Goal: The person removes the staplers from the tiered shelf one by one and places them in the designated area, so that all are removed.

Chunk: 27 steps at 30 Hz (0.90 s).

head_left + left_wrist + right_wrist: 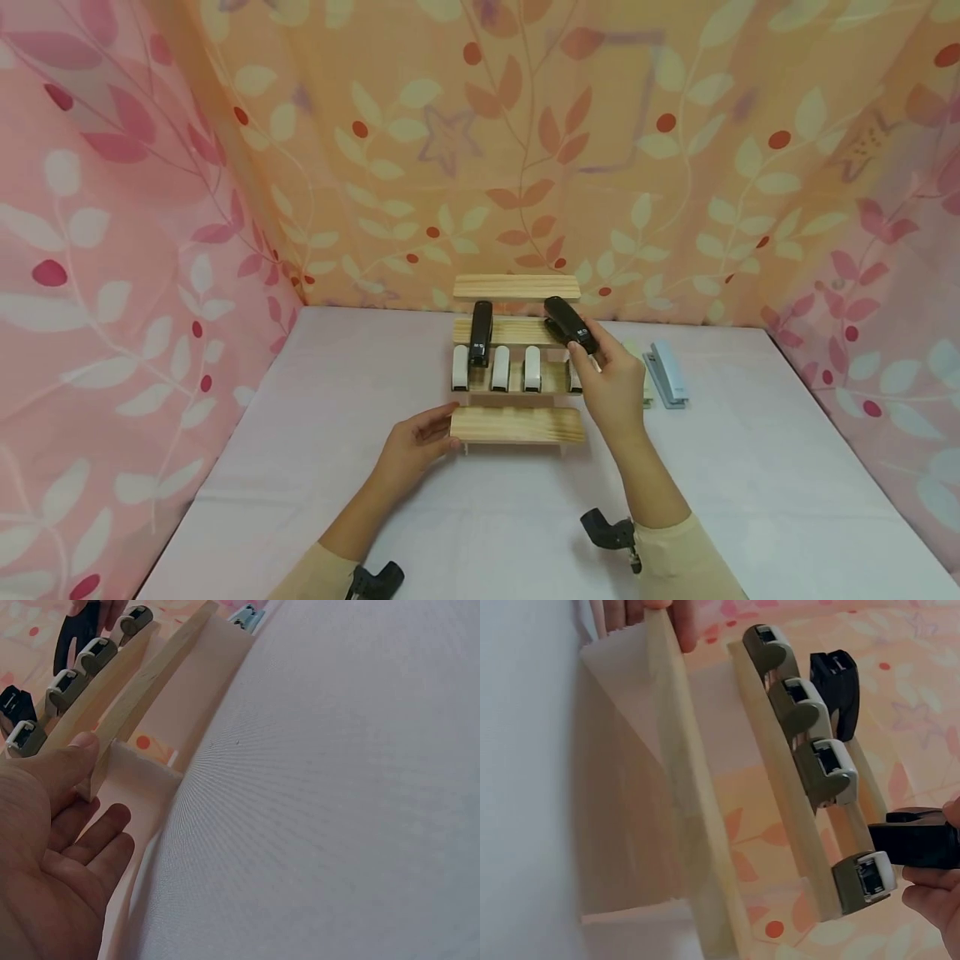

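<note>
While the left hand (412, 450) has the end of the wooden rack (517, 426) pinched, thumb on top of the lowest board and a finger underneath, its other fingers just hang loosely off the side. The right hand (617, 383) is up higher, thumb and fingers closed around a black stapler (572, 325). That one's at a slant by the right end of the third board up; can't tell from here if it's touching the wood. Between the hands, one step down, sit four white staplers (500, 368), the last one partly hidden by the right hand. Up past the left hand there's a second black stapler (482, 333). Just right of the right hand, a blue stapler (666, 375) is on the table (750, 467), beside a mostly hidden pale green thing (648, 383).
</note>
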Each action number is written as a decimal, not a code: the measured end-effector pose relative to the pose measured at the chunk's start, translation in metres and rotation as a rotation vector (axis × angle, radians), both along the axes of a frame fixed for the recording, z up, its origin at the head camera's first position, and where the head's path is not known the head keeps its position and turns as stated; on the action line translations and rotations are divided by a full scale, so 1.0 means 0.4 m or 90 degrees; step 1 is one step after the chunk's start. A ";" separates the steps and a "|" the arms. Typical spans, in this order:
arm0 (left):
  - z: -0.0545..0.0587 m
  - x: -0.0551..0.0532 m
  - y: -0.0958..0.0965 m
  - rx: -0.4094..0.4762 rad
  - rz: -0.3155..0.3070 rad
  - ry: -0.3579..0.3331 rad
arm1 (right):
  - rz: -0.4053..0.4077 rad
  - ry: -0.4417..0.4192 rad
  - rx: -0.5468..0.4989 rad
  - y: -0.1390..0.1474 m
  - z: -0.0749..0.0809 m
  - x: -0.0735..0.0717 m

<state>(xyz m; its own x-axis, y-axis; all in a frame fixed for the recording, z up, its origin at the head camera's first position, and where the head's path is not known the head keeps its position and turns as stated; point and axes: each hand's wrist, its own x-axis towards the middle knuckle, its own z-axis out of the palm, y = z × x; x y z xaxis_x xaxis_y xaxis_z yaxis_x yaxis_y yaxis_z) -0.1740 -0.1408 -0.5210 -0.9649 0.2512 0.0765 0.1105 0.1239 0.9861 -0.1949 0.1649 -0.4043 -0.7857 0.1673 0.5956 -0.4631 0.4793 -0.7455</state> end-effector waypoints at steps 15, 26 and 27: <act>0.009 0.003 0.003 0.005 -0.003 -0.002 | 0.046 0.067 0.029 0.075 0.057 0.042; 0.002 0.002 0.004 0.013 -0.008 0.006 | 0.026 0.146 0.058 0.191 0.089 0.100; 0.001 0.003 0.003 0.014 -0.009 0.007 | 0.015 0.149 0.063 0.203 0.090 0.105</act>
<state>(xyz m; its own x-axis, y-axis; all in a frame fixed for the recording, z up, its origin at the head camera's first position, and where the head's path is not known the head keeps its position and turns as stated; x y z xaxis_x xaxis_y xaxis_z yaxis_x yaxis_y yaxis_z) -0.1728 -0.1395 -0.5204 -0.9602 0.2635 0.0929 0.1231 0.1005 0.9873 -0.1529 0.2462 -0.3683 -0.6281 0.0820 0.7738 -0.6293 0.5313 -0.5671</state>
